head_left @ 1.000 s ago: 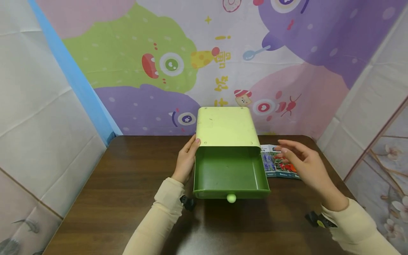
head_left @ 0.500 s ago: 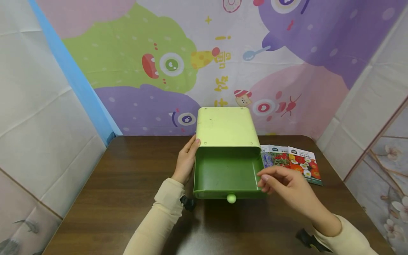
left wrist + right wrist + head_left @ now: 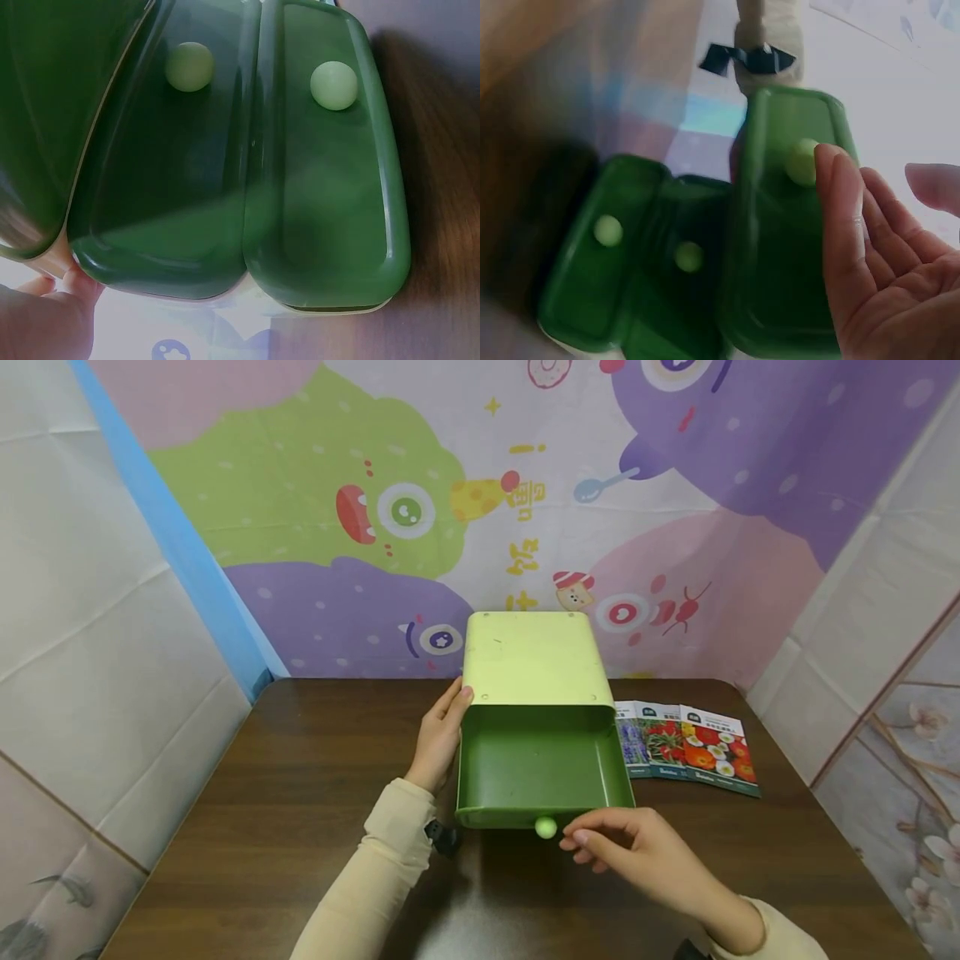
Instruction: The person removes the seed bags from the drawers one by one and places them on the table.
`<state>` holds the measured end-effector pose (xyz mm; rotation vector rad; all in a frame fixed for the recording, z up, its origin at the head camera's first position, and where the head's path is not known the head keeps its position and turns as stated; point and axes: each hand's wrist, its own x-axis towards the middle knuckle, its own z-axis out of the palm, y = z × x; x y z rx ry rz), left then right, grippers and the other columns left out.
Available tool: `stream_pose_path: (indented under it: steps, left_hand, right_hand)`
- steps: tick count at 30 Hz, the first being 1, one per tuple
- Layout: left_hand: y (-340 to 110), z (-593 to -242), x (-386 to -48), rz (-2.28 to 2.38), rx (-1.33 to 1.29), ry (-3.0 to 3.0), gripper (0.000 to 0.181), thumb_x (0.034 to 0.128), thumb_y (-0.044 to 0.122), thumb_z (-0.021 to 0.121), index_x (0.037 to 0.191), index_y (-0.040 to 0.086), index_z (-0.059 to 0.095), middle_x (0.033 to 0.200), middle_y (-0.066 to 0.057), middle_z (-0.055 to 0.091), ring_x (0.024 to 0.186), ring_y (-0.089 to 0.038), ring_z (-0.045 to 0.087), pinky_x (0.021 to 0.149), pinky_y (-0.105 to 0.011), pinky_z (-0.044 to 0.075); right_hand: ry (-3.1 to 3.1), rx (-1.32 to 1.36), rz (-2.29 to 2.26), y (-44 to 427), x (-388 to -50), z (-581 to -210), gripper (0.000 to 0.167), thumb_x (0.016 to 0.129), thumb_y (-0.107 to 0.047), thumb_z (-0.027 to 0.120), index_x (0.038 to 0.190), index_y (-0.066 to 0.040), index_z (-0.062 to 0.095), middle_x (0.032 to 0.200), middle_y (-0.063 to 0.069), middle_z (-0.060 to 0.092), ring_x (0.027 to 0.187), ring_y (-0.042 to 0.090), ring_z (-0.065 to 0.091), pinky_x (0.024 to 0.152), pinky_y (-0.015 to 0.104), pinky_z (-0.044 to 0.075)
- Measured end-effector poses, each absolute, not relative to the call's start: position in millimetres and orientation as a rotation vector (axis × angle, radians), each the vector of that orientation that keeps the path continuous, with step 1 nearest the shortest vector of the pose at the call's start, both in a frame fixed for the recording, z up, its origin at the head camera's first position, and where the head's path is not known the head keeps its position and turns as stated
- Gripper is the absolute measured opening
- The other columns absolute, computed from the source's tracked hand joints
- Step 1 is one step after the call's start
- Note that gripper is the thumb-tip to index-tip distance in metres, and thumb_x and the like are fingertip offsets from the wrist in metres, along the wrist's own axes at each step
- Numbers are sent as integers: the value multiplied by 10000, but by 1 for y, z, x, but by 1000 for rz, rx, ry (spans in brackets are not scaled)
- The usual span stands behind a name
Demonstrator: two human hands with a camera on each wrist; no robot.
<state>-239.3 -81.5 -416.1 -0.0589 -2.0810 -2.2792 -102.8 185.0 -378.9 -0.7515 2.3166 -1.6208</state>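
Note:
A light-green desktop drawer cabinet (image 3: pixel 536 660) stands at the middle of the table. Its top drawer (image 3: pixel 536 768), dark green, is pulled out, and its green floor shows. A round pale-green knob (image 3: pixel 546 827) sits on the drawer's front. My left hand (image 3: pixel 437 739) rests against the cabinet's left side, thumb near the top front edge. Just right of the knob is my right hand (image 3: pixel 645 864), fingers loosely bent and holding nothing; in the head view a small gap separates fingertips and knob. Two lower drawer fronts with knobs, a middle one (image 3: pixel 135 165) and a bottom one (image 3: pixel 330 195), appear closed.
Several seed packets (image 3: pixel 720 752) with flower pictures lie overlapping on the brown wooden table (image 3: pixel 300 827), right of the cabinet. A cartoon-printed cloth (image 3: pixel 300 485) hangs behind the table, and pale panels (image 3: pixel 90 610) flank it.
My right hand has moved from above the seed packets, left and toward me, to beside the drawer knob. The packets are now uncovered. My left hand and the cabinet stay in place.

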Motion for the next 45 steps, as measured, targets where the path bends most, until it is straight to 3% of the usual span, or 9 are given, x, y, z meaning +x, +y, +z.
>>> stream_pose_path:
  steps: [12, 24, 31, 45]
  left_hand:
    - [-81, -414, -238, -2270, -64, -2088, 597, 979, 490, 547, 1503, 241, 408, 1573, 12, 362, 1476, -206, 285, 1188, -448, 287]
    - [-83, -414, -239, -2277, -54, -2096, 583, 1006, 438, 522, 1523, 213, 372, 1593, -14, 323, 1485, -218, 259, 1192, -459, 274]
    - [-82, -411, -237, -2271, -44, -2103, 585, 991, 468, 537, 1510, 237, 396, 1585, 0, 340, 1476, -206, 279, 1186, -454, 288]
    - [-79, -413, -239, -2299, -40, -2069, 620, 961, 511, 567, 1499, 243, 415, 1568, 22, 368, 1470, -187, 297, 1185, -405, 298]
  right_hand:
    - [2270, -588, -1514, 172, -104, -402, 351, 1007, -253, 565, 1172, 38, 673, 1030, 234, 720, 818, 76, 711, 677, 347, 603]
    - [2170, -530, -1722, 154, -107, -423, 391, 1017, -197, 543, 1145, 162, 631, 1030, 342, 679, 830, 122, 726, 735, 363, 602]
    - [2174, -492, -1813, 147, -106, -426, 353, 1014, -184, 549, 1089, 142, 663, 986, 298, 708, 797, 94, 723, 719, 343, 604]
    - [2179, -494, -1807, 149, -116, -410, 406, 1038, -239, 505, 1132, 126, 656, 982, 278, 715, 812, 117, 730, 734, 361, 604]
